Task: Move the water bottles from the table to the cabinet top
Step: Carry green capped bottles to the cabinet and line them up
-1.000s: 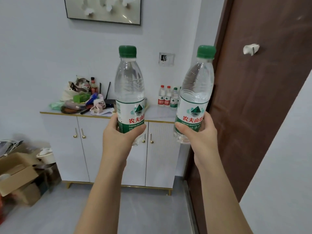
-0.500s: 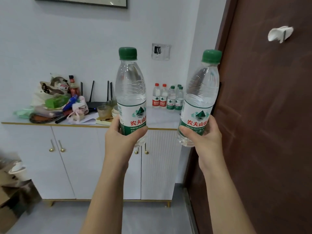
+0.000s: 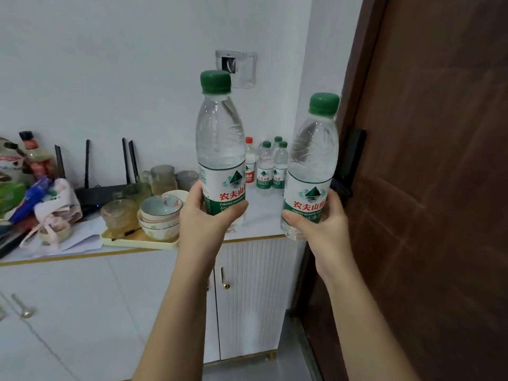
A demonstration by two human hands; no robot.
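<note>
1. The left hand [image 3: 204,218] curls fingers and thumb round the lower label of the left bottle [image 3: 221,149]. The right hand [image 3: 323,229] clasps the right bottle [image 3: 313,160] likewise. Both green-capped bottles are carried upright, off any surface, before the cabinet's right end.
2. The set-down looks to be the step in hand. It is best made on the bare patch of cabinet top [image 3: 261,215] in front of the standing bottles [image 3: 268,166], with each base flat before a grip eases, and clear of the tray [image 3: 137,241].
3. That tray carries stacked bowls [image 3: 160,213] and glass mugs [image 3: 162,177], all apparently empty.
</note>
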